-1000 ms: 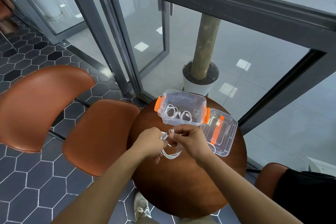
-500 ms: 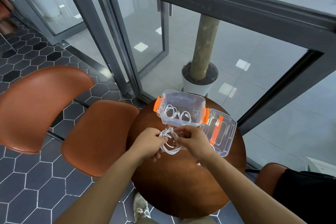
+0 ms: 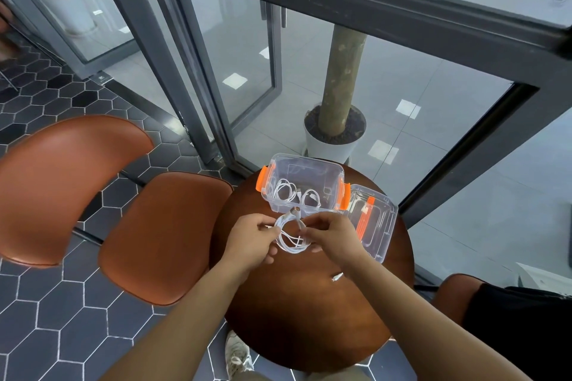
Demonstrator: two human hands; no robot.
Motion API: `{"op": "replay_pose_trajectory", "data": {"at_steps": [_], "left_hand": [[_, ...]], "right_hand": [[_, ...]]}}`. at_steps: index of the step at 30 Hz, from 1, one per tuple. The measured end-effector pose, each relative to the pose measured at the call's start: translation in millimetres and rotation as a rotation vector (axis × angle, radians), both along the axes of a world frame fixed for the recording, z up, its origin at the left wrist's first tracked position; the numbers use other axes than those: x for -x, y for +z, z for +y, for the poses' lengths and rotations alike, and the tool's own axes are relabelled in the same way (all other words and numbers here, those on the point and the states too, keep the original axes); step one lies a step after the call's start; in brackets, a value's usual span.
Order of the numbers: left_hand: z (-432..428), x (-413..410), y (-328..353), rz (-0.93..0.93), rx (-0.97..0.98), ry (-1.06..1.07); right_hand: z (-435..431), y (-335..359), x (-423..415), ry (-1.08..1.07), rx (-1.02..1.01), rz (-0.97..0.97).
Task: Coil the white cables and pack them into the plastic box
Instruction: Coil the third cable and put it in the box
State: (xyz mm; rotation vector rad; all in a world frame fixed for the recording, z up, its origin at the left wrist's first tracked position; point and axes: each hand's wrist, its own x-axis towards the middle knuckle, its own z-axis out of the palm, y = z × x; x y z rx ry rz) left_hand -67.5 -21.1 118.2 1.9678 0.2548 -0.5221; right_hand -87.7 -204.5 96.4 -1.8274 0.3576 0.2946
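A white cable (image 3: 291, 233) is held in a loose coil between both hands, just above the round brown table (image 3: 309, 312). The left hand (image 3: 252, 240) is closed on the coil's left side, the fingers pinched around the strands; the right hand (image 3: 332, 233) grips the right side, thumb and fingertips pressed on the loops. One plug end sticks up from the top of the coil, close to the near wall of the box (image 3: 301, 185).

The box — clear plastic with orange latches — is set at the far edge of the table, open at the top. Two coiled cables (image 3: 297, 193) are seen lying on its floor, side by side. The lid (image 3: 373, 221), also clear with an orange latch, is laid flat on the table just right of the box, touching its right end.

A small white connector (image 3: 337, 276) lies on the table under the right forearm; whether it belongs to the held cable cannot be told.

Left of the table a brown chair (image 3: 161, 235) is placed, and beyond the glass a potted tree (image 3: 335, 130) stands on the far side.
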Motion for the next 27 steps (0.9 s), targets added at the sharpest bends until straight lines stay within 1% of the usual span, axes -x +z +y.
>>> {"op": "replay_pose_trajectory", "data": {"at_steps": [6,16,25,26,27], "left_hand": [[-17.2,-0.1,-5.4,-0.042,-0.019,-0.020],[-50.5,-15.4,-12.2,-0.044,0.025,0.074],[-26.2,-85.4,-38.4,0.035,0.061,0.044],[-21.7,-94.6,-41.5,0.017,0.022,0.028],[-16.8,-104.4,-46.0,-0.038,-0.081,-0.020]], "right_hand": [[-12.7,-6.2,-3.1,-0.031,0.072,-0.005],[-39.5,-11.6,-32.9,0.031,0.214,0.017],[-23.7,-24.7,-88.6,-0.067,0.221,0.078],[-21.3,-27.0,-96.8,-0.080,0.233,0.088],[-19.0,-29.0,-104.8,-0.092,0.242,0.093]]}}
